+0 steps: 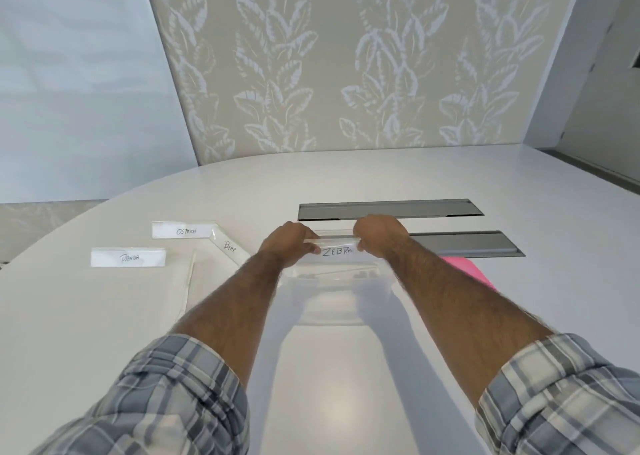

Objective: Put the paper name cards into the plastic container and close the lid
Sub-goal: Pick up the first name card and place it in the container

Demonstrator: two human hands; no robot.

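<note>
A name card marked ZEBRA (337,251) stands in a clear holder at the table's middle. My left hand (289,241) grips its left end and my right hand (379,234) grips its right end. Right below it lies a clear plastic container (332,302), partly hidden by my forearms. Three more cards stand to the left: OSTRICH (183,231), BEAR (228,246) and PANDA (128,258). A clear flat sheet, perhaps the lid (188,281), lies beside them.
Two grey cable slots (389,208) (467,243) are set into the white table (346,402) behind the hands. A pink sheet (465,269) lies under my right forearm. A leaf-patterned wall rises beyond the table's far edge.
</note>
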